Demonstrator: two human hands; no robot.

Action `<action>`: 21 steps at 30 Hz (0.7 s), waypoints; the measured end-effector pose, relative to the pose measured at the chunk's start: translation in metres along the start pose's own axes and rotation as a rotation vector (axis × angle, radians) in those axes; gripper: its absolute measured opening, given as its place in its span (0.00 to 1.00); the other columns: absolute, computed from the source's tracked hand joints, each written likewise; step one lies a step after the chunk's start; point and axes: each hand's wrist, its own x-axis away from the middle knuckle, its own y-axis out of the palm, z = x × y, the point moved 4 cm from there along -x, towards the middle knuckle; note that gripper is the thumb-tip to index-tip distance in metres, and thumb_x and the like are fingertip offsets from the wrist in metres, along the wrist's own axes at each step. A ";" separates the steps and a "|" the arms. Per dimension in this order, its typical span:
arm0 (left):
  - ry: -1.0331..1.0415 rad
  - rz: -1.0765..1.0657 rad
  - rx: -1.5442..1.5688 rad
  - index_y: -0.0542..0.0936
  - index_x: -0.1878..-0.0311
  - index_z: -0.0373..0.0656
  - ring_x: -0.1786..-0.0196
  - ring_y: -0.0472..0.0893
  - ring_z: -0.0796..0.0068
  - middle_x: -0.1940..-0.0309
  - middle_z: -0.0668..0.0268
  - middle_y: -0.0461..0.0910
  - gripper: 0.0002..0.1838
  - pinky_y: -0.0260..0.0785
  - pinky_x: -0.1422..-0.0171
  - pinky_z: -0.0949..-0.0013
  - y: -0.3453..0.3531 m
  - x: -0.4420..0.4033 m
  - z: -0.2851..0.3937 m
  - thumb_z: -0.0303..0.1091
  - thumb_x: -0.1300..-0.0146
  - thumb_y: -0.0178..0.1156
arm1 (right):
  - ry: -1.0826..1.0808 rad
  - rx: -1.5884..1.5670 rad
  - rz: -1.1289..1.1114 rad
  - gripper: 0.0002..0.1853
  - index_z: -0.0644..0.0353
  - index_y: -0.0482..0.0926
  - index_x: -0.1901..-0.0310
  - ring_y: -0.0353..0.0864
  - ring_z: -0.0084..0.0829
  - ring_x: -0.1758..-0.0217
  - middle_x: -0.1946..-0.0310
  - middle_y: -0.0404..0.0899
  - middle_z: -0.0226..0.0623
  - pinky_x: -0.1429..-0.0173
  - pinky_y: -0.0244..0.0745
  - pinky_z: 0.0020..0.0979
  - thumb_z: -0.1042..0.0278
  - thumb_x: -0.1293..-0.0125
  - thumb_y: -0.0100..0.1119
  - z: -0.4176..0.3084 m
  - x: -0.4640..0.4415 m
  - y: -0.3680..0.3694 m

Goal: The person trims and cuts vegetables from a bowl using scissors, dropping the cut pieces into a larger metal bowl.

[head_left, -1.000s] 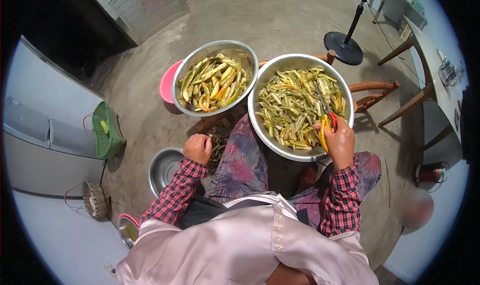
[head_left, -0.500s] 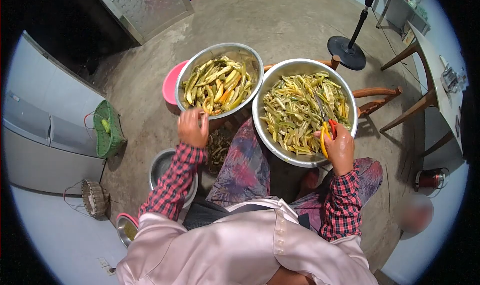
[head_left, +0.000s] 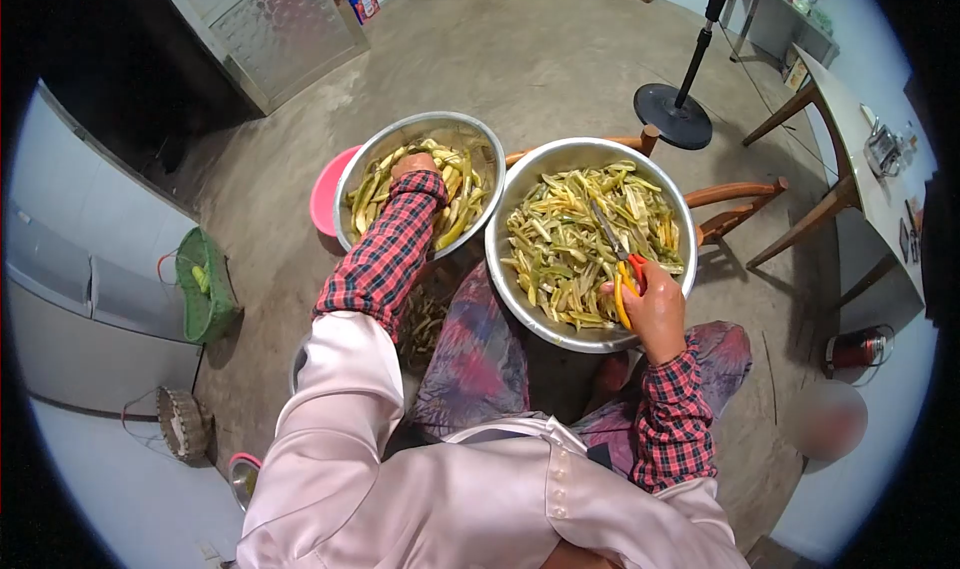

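My left hand [head_left: 413, 166] reaches into the left metal bowl [head_left: 497, 184], among long, whole yellow-green vegetables [head_left: 462, 181] that look like pickled pods or peppers. Its fingers are hidden down in the pile. My right hand [head_left: 660, 307] is closed round the orange and red handles of a pair of scissors [head_left: 627, 274]. The scissors' blades point away from me over the right metal bowl [head_left: 590, 147], which is heaped with cut yellow-green strips [head_left: 560, 239].
A pink basin [head_left: 326, 194] sits behind the left bowl. Wooden chair parts [head_left: 740, 197] show behind the right bowl, and a fan base [head_left: 672, 116] stands farther off. On the left are a green basket [head_left: 208, 294] and a woven basket [head_left: 183, 424]. A table [head_left: 850, 119] is at right.
My left hand has moved forward from the near rim of the left bowl into its vegetables. My right hand still holds the scissors over the right bowl. The view has shifted slightly.
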 end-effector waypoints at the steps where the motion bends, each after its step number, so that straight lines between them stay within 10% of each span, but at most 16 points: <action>1: 0.012 0.021 -0.008 0.84 0.50 0.46 0.49 0.83 0.58 0.51 0.56 0.83 0.21 0.75 0.45 0.59 0.004 -0.005 0.001 0.49 0.38 0.59 | 0.003 0.008 -0.006 0.28 0.67 0.80 0.58 0.80 0.47 0.71 0.74 0.79 0.48 0.66 0.73 0.41 0.51 0.52 0.76 -0.003 0.000 -0.001; 6: 0.156 0.210 0.063 0.84 0.53 0.46 0.51 0.84 0.58 0.57 0.58 0.85 0.15 0.75 0.47 0.56 0.001 0.007 -0.001 0.43 0.35 0.56 | 0.017 0.011 -0.022 0.27 0.67 0.80 0.58 0.80 0.48 0.70 0.73 0.79 0.49 0.65 0.74 0.41 0.52 0.51 0.75 -0.004 -0.001 -0.002; 10: 0.084 0.272 0.871 0.82 0.53 0.40 0.61 0.85 0.67 0.68 0.55 0.85 0.12 0.77 0.61 0.66 -0.009 0.037 -0.021 0.25 0.37 0.53 | -0.047 -0.023 0.010 0.25 0.67 0.80 0.59 0.79 0.47 0.71 0.74 0.78 0.49 0.66 0.72 0.41 0.54 0.50 0.75 -0.006 0.000 -0.003; 14: -0.062 -0.111 1.679 0.74 0.42 0.37 0.63 0.84 0.68 0.62 0.53 0.83 0.19 0.77 0.63 0.71 0.002 0.060 -0.043 0.23 0.38 0.55 | -0.078 -0.045 0.014 0.25 0.68 0.80 0.59 0.76 0.43 0.75 0.76 0.76 0.48 0.68 0.70 0.38 0.56 0.51 0.76 -0.001 0.002 0.006; 21: -0.093 -0.282 1.778 0.69 0.44 0.39 0.66 0.80 0.71 0.58 0.53 0.81 0.19 0.77 0.57 0.71 0.003 0.140 -0.064 0.24 0.37 0.60 | -0.074 -0.060 -0.028 0.25 0.68 0.80 0.57 0.76 0.41 0.74 0.76 0.77 0.47 0.67 0.70 0.37 0.58 0.51 0.76 -0.008 0.005 0.007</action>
